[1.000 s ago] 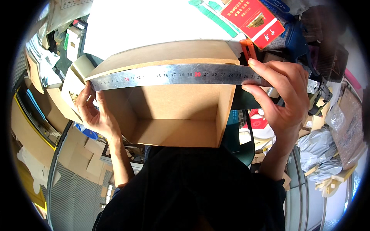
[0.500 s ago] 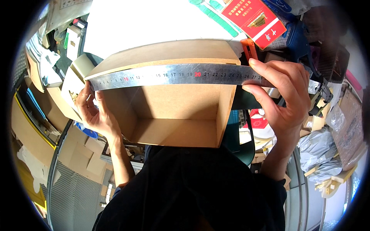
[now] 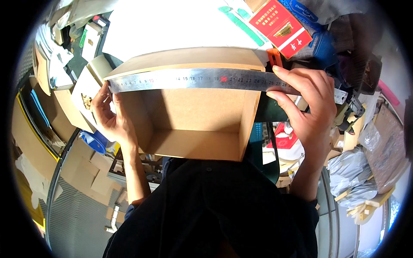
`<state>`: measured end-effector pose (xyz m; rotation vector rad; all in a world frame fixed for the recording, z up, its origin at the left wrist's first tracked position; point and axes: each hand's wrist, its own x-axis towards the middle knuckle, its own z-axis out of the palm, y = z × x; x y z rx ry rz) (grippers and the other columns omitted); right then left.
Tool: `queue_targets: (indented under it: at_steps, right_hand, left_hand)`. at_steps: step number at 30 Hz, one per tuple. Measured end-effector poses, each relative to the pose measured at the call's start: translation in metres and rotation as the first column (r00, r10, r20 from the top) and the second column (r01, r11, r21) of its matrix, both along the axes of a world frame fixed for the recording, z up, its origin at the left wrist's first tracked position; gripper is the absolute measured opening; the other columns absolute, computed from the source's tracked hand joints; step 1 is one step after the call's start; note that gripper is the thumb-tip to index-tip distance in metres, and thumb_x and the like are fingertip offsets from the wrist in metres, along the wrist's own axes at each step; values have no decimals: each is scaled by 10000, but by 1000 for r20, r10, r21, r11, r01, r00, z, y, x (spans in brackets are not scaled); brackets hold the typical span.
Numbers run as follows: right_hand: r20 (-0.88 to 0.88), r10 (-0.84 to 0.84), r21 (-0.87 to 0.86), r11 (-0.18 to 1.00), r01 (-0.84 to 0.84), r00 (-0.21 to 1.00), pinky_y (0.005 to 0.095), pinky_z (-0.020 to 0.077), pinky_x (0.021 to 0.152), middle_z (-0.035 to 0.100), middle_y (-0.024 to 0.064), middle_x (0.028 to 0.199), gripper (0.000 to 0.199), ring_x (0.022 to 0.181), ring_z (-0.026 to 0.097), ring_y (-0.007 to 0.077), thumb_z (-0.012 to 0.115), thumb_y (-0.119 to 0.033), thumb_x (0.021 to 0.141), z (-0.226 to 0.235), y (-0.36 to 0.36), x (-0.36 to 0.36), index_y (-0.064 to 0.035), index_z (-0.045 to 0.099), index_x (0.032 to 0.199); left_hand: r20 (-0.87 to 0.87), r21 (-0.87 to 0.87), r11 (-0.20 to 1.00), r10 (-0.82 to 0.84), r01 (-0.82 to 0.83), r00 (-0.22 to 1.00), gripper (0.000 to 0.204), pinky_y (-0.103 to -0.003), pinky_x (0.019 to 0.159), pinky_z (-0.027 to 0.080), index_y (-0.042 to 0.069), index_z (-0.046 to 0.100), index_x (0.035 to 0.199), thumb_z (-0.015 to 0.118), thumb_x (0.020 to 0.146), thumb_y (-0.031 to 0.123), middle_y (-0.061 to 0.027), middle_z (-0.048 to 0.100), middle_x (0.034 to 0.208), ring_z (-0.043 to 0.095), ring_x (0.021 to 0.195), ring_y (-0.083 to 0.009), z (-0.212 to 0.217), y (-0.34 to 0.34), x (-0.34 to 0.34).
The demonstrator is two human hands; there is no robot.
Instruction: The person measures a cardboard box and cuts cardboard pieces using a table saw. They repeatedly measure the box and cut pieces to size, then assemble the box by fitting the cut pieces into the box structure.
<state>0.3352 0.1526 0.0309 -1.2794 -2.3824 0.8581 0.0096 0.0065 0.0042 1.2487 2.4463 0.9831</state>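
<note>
A steel ruler lies across the upper rim of an open wooden box, whose hollow faces me. Pinched around the ruler's left end, near the box's left corner, are the thumb and fingers of my left hand. My right hand grips the ruler beyond the box's right side, thumb below and forefinger above. The ruler's far right end sticks out past that hand. Sunlight falls on part of the box's inside, and its left inner wall is in shadow.
Behind the box is a bright white surface with green strips. A red carton and an orange tool handle sit at the far right. Cardboard pieces fill the left; plastic-wrapped items lie at the right.
The view has shifted slightly. My left hand, with the ruler's left end, appears a little further right; my right hand appears slightly further left. Both still hold the ruler against the box.
</note>
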Motion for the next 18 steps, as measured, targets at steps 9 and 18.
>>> queue_targets:
  at_steps: [9, 18]
  right_hand:
    - [61, 41, -76, 996, -37, 997, 348, 398, 773, 629, 59, 939, 335, 861, 580, 226, 751, -182, 775, 7, 3, -5, -95, 664, 1086]
    - [-28, -146, -191, 972, 138, 989, 291, 461, 725, 600, 79, 997, 302, 872, 591, 203, 677, -63, 848, 34, -2, 10, -77, 626, 1146]
  left_hand:
    - [-11, -7, 999, -42, 42, 999, 246, -314, 833, 539, -15, 587, 1149, 624, 914, 49, -152, 635, 1175, 639, 980, -171, -2, 5, -4]
    - [77, 93, 995, 12, -19, 997, 209, -340, 836, 482, 17, 577, 1118, 608, 925, 92, -142, 588, 1086, 590, 928, -248, 53, -39, 4]
